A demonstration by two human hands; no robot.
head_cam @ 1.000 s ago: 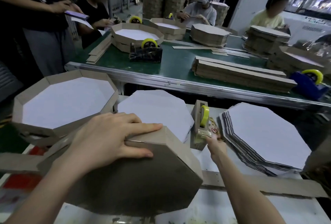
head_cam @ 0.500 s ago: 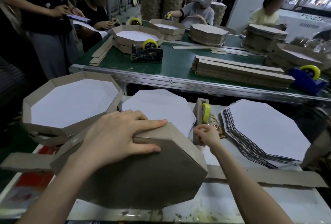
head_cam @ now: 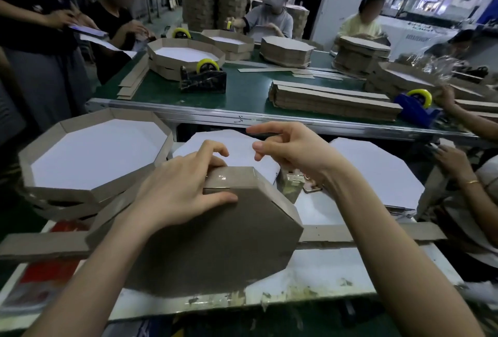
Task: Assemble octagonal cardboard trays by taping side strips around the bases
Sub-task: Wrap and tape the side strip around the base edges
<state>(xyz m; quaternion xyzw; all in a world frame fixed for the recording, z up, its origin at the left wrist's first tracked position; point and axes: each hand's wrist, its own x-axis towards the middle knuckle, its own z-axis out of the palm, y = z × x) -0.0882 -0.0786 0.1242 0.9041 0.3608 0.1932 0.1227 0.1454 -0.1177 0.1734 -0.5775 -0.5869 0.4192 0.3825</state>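
Note:
An upside-down octagonal cardboard tray (head_cam: pixel 215 239) leans tilted on the white bench, brown base facing me. A shiny piece of clear tape (head_cam: pixel 229 176) covers its top corner. My left hand (head_cam: pixel 177 193) grips the tray's upper edge, thumb flat on the base and fingers curled over the side strip. Just above the tray's top right hovers my right hand (head_cam: pixel 291 150), fingers loosely spread, thumb and forefinger apart, with no tape visible between them. It partly hides the small tape dispenser (head_cam: pixel 289 188) behind the tray.
Finished trays (head_cam: pixel 94 158) are stacked at the left, a white base (head_cam: pixel 239 145) lies behind the tray, and stacked bases (head_cam: pixel 377 175) sit at the right. A loose strip (head_cam: pixel 363 234) crosses the bench. Another person's hand (head_cam: pixel 452 161) works at the right. Beyond is a green conveyor (head_cam: pixel 248 94).
My right hand has left the tape dispenser and moved up and left over the tray's top corner, where clear tape now shows. My left hand stays on the tray's upper edge.

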